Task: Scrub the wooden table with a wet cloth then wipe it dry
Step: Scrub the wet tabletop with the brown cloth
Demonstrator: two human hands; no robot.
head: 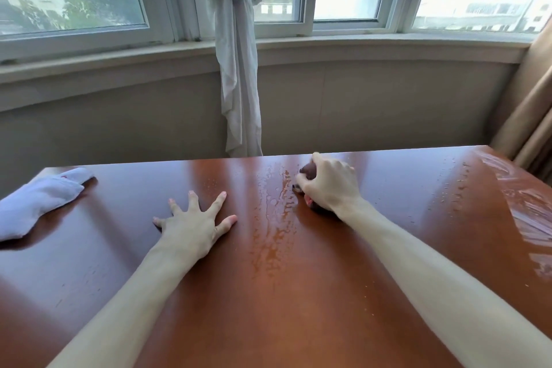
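Note:
The reddish-brown wooden table [268, 293] fills the lower view. A streak of water drops runs down its middle, and more drops lie toward the right. My right hand [330, 184] grips a bunched dark brown wet cloth [306, 172] against the tabletop near the far edge; most of the cloth is hidden under my fingers. My left hand [194, 224] rests flat on the table with fingers spread, left of the wet streak. A white cloth [38, 203] lies crumpled at the table's far left corner.
A wall and a window sill [358, 45] run behind the table. A knotted white curtain [236, 69] hangs down to the table's far edge. Beige drapes [528, 116] hang at the right corner. Glare from the window marks the table's right edge.

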